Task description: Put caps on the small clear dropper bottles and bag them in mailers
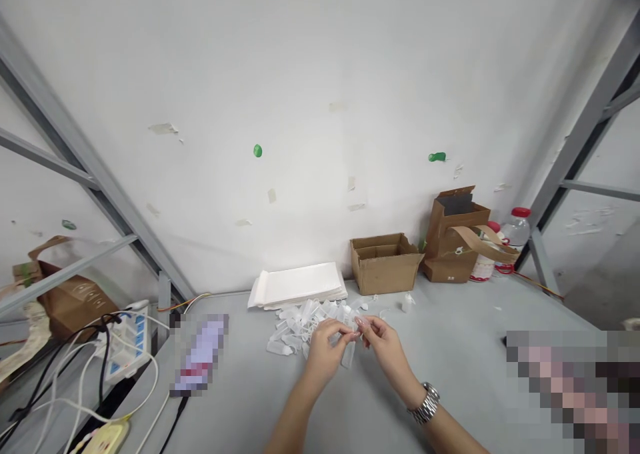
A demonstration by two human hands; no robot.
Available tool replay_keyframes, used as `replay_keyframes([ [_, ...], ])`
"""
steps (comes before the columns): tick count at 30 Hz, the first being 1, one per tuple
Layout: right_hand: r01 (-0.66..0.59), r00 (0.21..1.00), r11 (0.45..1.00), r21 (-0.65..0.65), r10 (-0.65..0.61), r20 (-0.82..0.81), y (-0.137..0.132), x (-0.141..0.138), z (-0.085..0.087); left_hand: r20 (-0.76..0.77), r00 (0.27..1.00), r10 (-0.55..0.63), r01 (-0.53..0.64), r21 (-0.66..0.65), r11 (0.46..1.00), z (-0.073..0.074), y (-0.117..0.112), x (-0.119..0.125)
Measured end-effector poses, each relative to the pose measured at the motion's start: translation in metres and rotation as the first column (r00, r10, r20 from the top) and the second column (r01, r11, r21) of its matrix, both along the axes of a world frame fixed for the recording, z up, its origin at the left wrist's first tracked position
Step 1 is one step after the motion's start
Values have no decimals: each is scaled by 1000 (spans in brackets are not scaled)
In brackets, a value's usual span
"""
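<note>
My left hand and my right hand meet fingertip to fingertip above the grey table, both closed in a pinch. What lies between the fingertips is too small and too covered to name. Just below them shows a translucent plastic piece; I cannot tell whether it is held or lies on the table. Behind and left of my hands spreads a loose pile of small translucent plastic pieces, some shaped like little tubes or bottles. A metal watch is on my right wrist.
Behind the pile lie stacked white envelopes or sheets. An open cardboard box and a brown paper bag stand by the wall, with a red-capped jar. At left are a blurred purple object, a power strip and cables.
</note>
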State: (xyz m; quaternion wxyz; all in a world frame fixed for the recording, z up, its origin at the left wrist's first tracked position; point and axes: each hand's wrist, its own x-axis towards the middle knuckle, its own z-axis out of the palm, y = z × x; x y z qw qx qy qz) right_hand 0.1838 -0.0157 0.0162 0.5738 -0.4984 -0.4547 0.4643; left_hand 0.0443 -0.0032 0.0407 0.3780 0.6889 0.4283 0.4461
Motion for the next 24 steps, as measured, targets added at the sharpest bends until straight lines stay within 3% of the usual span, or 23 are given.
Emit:
replay_keyframes([
  [6,-146,967,989,-35,135,-215,-3,-1,9,279,954,114,-43,-250,967,-7,12,-8],
  [8,-214,930,976,-48,189,-314,-5,-4,12,398,908,132,4,-323,946,-9,15,-9],
  [11,-258,907,965,-57,221,-359,-7,-7,10,505,861,61,149,-366,919,-9,14,-5],
  [14,-281,913,959,-45,253,-320,-6,-11,2,556,831,12,235,-371,898,-9,10,0],
  [19,-311,917,949,-57,284,-279,-7,-16,-7,563,825,49,188,-354,916,-7,7,0],
  [24,-475,806,871,-123,375,-457,-13,-19,-3,525,851,-1,224,-362,905,-6,8,-3],
])
